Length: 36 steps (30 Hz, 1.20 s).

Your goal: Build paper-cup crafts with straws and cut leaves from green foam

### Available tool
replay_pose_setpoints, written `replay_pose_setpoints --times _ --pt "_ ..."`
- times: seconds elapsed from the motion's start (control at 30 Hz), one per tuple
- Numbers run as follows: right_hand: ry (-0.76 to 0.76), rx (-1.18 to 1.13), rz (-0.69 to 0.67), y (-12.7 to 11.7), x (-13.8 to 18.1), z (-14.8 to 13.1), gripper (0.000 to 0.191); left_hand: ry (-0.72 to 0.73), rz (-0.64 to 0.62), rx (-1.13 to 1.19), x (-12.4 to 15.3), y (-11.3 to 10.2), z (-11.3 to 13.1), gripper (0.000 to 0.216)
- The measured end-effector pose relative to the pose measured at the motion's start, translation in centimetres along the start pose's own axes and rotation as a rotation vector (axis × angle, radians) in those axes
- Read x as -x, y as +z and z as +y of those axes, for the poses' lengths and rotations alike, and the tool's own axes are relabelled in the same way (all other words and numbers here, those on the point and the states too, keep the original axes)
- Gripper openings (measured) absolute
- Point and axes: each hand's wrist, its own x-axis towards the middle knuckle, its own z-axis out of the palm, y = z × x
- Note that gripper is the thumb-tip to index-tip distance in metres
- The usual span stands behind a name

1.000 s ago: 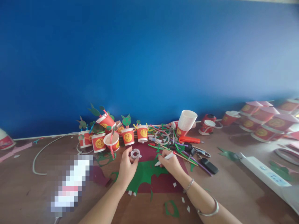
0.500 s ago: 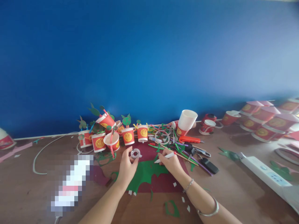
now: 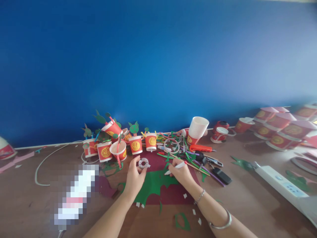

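Observation:
My left hand (image 3: 135,176) is closed on a small roll of clear tape (image 3: 143,163), pinched between thumb and fingers. In my right hand (image 3: 178,171) is a white marker (image 3: 182,165) with a red end, its other end pointing left and down over green paper. Beneath both hands lies the cut green paper (image 3: 154,183), resting on a dark red sheet (image 3: 176,195). A small green cut-out (image 3: 167,160) shows just behind my right fingers. Beyond my left hand stand red paper cups (image 3: 136,145) with green paper figures.
Straws, an orange utility knife (image 3: 201,148) and a black key fob (image 3: 222,175) lie behind and right of my right hand. A tall stack of cups (image 3: 198,128) stands near the blue wall. A white power strip (image 3: 282,181) is at right; green scraps (image 3: 182,221) lie in front.
The marker's left end has shifted very slightly right and down. My left hand and the tape roll stay in place.

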Motion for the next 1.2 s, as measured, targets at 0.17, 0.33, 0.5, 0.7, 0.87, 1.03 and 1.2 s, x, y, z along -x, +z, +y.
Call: replay_pose_setpoints --times 0.17,0.33,0.5,0.7,0.87,1.03,1.2 --pt "0.031 0.002 -0.007 -0.04 0.03 -0.17 0.016 -0.016 -0.024 0.005 0.01 -0.03 0.04 0.049" --pt "0.053 -0.011 -0.026 -0.03 0.08 -0.33 0.015 -0.013 -0.018 0.004 0.01 -0.02 -0.07 0.049" --pt "0.057 -0.016 -0.031 -0.02 0.16 -0.52 0.016 0.003 -0.003 0.003 -0.03 0.03 -0.28 0.049" --pt "0.044 -0.032 -0.036 -0.05 0.03 -0.23 0.017 0.002 -0.005 0.003 -0.01 0.01 -0.35 0.048" --pt "0.024 -0.051 -0.018 -0.04 -0.06 0.08 0.018 0.005 -0.010 0.003 0.01 -0.01 -0.33 0.047" --pt "0.002 -0.002 -0.012 -0.01 -0.01 0.16 0.019 0.003 -0.007 0.011 0.05 -0.04 -0.10 0.047" --pt "0.023 -0.001 -0.022 -0.02 0.05 -0.05 0.017 0.005 -0.004 0.003 0.03 -0.03 -0.09 0.047"
